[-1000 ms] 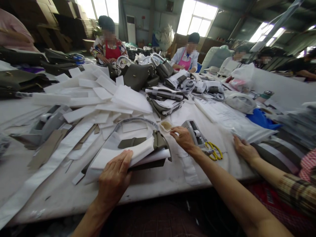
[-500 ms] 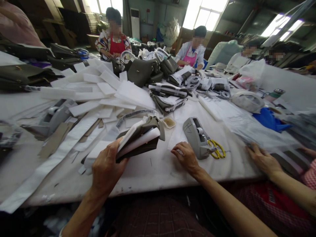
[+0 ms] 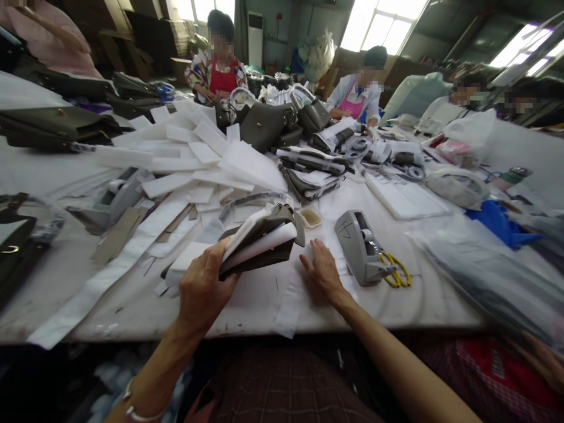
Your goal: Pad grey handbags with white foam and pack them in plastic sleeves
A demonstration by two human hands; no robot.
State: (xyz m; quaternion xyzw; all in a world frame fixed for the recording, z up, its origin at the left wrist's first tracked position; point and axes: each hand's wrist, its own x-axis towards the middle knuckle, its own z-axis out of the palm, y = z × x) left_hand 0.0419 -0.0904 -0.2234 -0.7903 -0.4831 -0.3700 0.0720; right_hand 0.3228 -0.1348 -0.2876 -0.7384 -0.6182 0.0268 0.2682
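My left hand (image 3: 205,282) is closed around one end of a dark olive handbag (image 3: 259,261), holding it tilted above the table. White foam padding (image 3: 264,244) shows inside the bag, and its wrapped strap (image 3: 255,200) arches behind it. To the right of the bag, my right hand (image 3: 324,273) rests with its fingers stretched out over a thin white sheet (image 3: 288,305), whose near end reaches the table edge. Just right of that hand stands a grey tape dispenser (image 3: 359,249), with yellow-handled scissors (image 3: 399,273) against it.
Loose white foam pieces (image 3: 189,158) pile up at left, beside a second tape dispenser (image 3: 117,197). A small tray (image 3: 311,217) sits behind my right hand. More handbags (image 3: 262,126) lie farther back. At right, a co-worker's hand (image 3: 540,355) is at a plastic-covered dark item (image 3: 489,276).
My right hand has gone from curled fingers to fingers stretched over the white sheet, which now reaches the table edge. The co-worker's hand has moved right. The view has shifted left.
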